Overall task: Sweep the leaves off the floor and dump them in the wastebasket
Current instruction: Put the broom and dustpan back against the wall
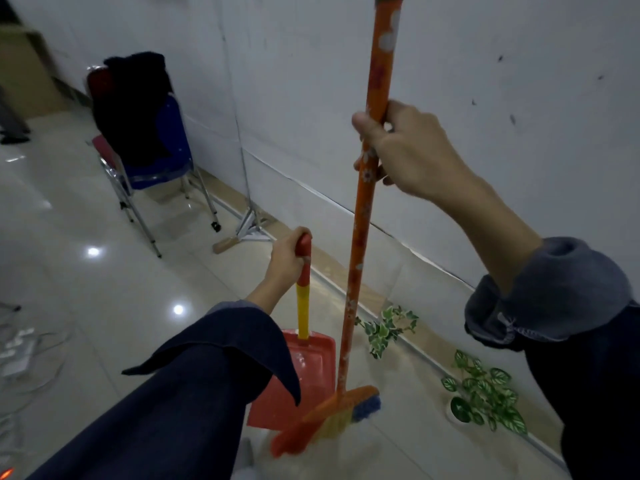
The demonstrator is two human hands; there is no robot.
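Observation:
My right hand (405, 147) grips the orange flowered handle of a broom (360, 237) held nearly upright. Its orange head with yellow and blue bristles (332, 414) hangs low over the tiled floor. My left hand (287, 258) holds the red top of the dustpan's red-and-yellow handle. The red dustpan (304, 372) hangs just left of the broom head. Green-and-white leaves lie on the floor along the wall: one sprig (388, 329) right of the broom, a larger bunch (485, 396) farther right. No wastebasket is in view.
A white wall (346, 98) runs diagonally on the right. Chairs draped with dark clothing (138, 119) stand at the back left, a light stand's metal foot (251, 226) beside them. Cables and a power strip (17, 351) lie at the left edge.

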